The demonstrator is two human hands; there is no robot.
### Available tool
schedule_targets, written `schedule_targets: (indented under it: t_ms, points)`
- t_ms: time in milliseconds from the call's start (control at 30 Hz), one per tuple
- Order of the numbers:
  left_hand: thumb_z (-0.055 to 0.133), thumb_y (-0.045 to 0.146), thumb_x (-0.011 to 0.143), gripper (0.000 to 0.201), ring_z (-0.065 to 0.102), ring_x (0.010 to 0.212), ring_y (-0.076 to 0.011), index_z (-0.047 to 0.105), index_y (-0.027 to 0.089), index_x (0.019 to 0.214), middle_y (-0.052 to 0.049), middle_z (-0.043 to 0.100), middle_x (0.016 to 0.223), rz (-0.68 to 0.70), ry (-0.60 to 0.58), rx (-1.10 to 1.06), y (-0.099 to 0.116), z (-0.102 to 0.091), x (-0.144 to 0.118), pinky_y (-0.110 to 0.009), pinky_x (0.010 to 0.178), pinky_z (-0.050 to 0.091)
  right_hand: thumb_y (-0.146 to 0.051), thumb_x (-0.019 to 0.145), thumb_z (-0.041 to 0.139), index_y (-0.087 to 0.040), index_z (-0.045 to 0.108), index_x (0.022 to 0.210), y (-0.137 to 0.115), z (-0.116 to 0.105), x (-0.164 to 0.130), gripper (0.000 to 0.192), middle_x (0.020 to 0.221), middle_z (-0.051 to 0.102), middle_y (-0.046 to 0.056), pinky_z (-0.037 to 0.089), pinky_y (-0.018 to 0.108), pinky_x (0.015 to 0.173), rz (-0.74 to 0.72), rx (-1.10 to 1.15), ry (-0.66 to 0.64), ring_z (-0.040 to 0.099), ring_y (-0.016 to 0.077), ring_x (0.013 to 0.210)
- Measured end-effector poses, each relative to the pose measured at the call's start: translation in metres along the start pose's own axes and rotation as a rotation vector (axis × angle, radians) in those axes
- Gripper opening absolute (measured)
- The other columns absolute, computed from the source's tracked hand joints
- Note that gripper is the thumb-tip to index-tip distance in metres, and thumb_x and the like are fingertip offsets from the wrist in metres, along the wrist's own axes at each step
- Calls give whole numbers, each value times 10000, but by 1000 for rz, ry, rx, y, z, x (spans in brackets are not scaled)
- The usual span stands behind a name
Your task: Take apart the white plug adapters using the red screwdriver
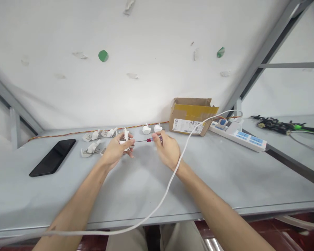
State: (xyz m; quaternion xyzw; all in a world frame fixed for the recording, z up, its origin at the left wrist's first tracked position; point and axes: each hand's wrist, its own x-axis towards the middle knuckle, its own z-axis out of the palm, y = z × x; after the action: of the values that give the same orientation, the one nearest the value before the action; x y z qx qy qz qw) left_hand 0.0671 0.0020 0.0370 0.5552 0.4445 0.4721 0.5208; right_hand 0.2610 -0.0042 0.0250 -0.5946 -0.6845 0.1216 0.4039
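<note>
My left hand (116,150) is closed around a white plug (126,136), partly hidden by the fingers. In my right hand (167,148) is a screwdriver (149,140) with a red and clear handle. Its thin shaft points left, with the tip at the plug or very close to it; contact is hard to make out. Left of my left hand lie several white plugs with metal pins, among them a plug (91,149) on the grey table (141,188). Behind the hands stand two rounded white plugs, a left one (146,129) and a right one (158,128).
A black phone (52,157) lies at left. An open cardboard box (192,116) stands behind my right hand, beside a white power strip (240,135). A white cable (170,183) loops across the foreground over my right wrist. Black cables (274,123) lie far right.
</note>
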Motion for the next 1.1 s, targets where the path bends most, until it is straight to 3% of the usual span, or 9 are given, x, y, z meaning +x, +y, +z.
schedule_targets:
  t_ms: [100,300,433,567,667,767,933,1100]
  points:
    - [713,388,707,326,548,611,-123,542,183,895,-5,526,776,-3,-2,5,-2,-1,1,-292,496,525,-461,949,357,-225,568,767,2,-1,3,365,693,631,36,391,306,620,33,-9,-83,602,200,670]
    - [721,389,696,339,550,614,-121,544,185,901,-8,528,800,-6,9,-17,-3,-2,1,-290,493,523,-264,851,561,-217,536,870,7,5,7,56,895,649,35,450,294,718,-110,272,-32,606,169,798]
    - [726,383,691,339,553,608,-124,543,187,898,-3,528,781,-11,-8,-18,-2,-2,1,-295,496,522,-213,822,578,-216,536,878,8,9,4,70,983,580,45,459,302,703,-172,190,-28,585,147,751]
    - [725,377,698,335,555,607,-122,542,193,910,5,524,768,2,-2,-28,-1,-1,1,-297,510,524,-407,824,604,-233,529,1037,5,8,0,285,1102,567,63,467,318,710,-122,191,9,590,138,711]
    - [721,371,704,325,552,606,-118,541,193,908,6,522,768,6,-4,-28,0,-1,0,-298,517,527,-521,901,432,-232,547,977,4,5,1,321,965,639,58,443,333,685,11,142,0,594,169,689]
    - [719,373,704,318,550,609,-121,541,191,895,3,521,767,-1,-5,-11,0,-1,-1,-297,508,525,-487,930,372,-234,554,835,5,3,4,326,766,647,36,414,324,651,58,106,-65,594,194,682]
    - [723,375,696,332,550,616,-122,540,191,903,1,522,772,-11,1,-15,-1,-1,0,-292,508,523,-306,869,510,-229,515,893,6,4,7,81,884,639,30,447,309,718,-65,297,-67,599,177,809]
    - [732,367,686,341,557,608,-122,536,195,905,7,524,777,-7,-14,-32,-2,-1,1,-291,503,520,-225,827,543,-220,510,890,9,9,4,72,1001,562,46,470,313,729,-183,236,-50,585,147,774]
